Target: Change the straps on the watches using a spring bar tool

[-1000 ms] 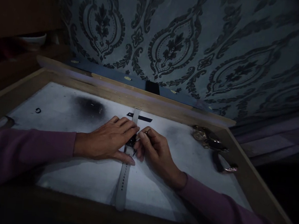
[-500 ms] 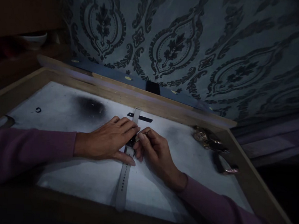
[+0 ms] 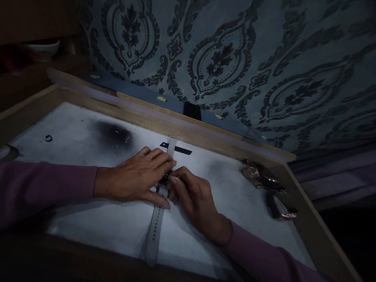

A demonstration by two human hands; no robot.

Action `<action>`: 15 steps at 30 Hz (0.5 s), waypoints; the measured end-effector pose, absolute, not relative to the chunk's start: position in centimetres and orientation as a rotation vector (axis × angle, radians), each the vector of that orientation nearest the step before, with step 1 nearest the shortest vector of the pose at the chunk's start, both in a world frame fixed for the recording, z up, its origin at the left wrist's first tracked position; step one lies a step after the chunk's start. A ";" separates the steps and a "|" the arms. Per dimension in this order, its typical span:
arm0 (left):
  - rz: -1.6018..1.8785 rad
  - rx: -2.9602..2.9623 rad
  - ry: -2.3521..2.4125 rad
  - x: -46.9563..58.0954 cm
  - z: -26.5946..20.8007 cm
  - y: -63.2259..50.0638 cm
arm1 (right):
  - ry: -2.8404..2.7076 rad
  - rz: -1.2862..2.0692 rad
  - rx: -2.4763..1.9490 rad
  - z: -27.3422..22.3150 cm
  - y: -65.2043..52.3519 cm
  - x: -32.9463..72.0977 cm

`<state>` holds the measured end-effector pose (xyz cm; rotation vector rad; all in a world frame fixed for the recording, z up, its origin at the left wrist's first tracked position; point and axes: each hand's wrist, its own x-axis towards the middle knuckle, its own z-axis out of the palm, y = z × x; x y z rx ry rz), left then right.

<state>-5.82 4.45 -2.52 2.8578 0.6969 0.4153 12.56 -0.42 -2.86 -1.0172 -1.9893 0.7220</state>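
A wristwatch with a pale grey strap (image 3: 154, 232) lies lengthwise on the white surface, and its dark case shows only partly between the hands. My left hand (image 3: 135, 176) steadies it from the left, the fingers across the case and the thumb across the strap below. On the case's right side, my right hand (image 3: 193, 196) is closed in a pinch, fingertips against the watch. Whatever those fingers grip is hidden. Under the far strap end rests a dark flat blade-like strip (image 3: 183, 150) with a small hole at one end.
A raised wooden rim (image 3: 137, 115) surrounds the white work surface. Several watches (image 3: 253, 171) lie along the right side. A small dark curved piece (image 3: 48, 138) and a curved band (image 3: 9, 154) lie at the left. Behind the rim stands a patterned wall; a white bowl (image 3: 46, 48) is at upper left.
My right hand has shifted slightly left and down, its fingers rolled closer over the watch case. The left hand and the watch have hardly moved.
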 end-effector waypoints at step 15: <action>0.379 2.859 0.715 -5.9 -2.3 4.3 | -1.652 1.121 -1.049 -3.0 0.1 12.5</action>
